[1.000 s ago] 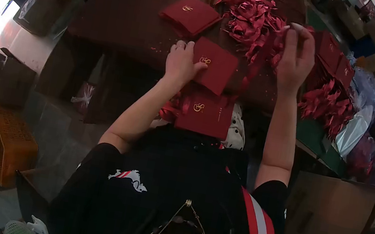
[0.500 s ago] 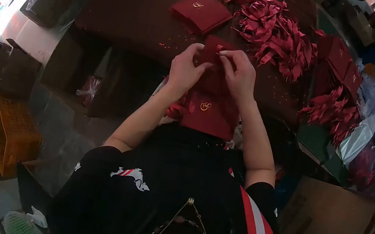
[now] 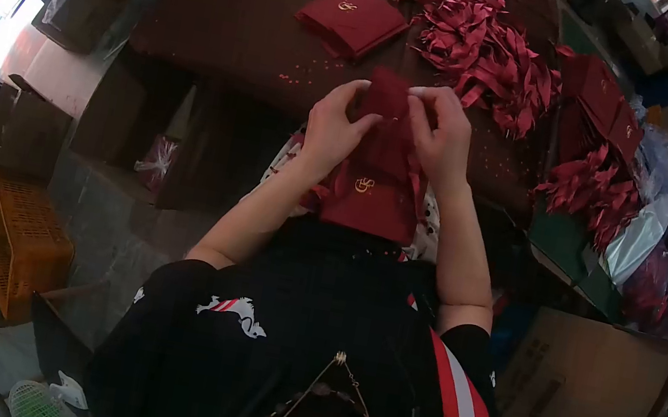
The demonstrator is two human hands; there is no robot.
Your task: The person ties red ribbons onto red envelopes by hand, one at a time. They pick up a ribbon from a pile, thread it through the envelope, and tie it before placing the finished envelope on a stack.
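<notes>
My left hand (image 3: pixel 338 127) pinches the left side of a dark red piece (image 3: pixel 388 102) held upright in front of me. On its right side, my right hand (image 3: pixel 438 133) grips the upper edge with thumb and fingers. Below both hands, a red folder with a gold emblem (image 3: pixel 370 206) lies at my lap. A stack of red folders (image 3: pixel 352 20) rests on the brown-covered table (image 3: pixel 231 30) beyond my hands. To its right is a heap of red ribbons (image 3: pixel 490 57).
At the right, more red folders (image 3: pixel 599 99) and ribbons (image 3: pixel 596 192) lie by clear plastic bags (image 3: pixel 642 236). A cardboard box (image 3: pixel 585 405) stands lower right. An orange crate (image 3: pixel 29 240) is on the left. Small red bits dot the table.
The dark red piece between my hands has been raised and stands more upright. My right hand has moved slightly right and is more closed around its edge.
</notes>
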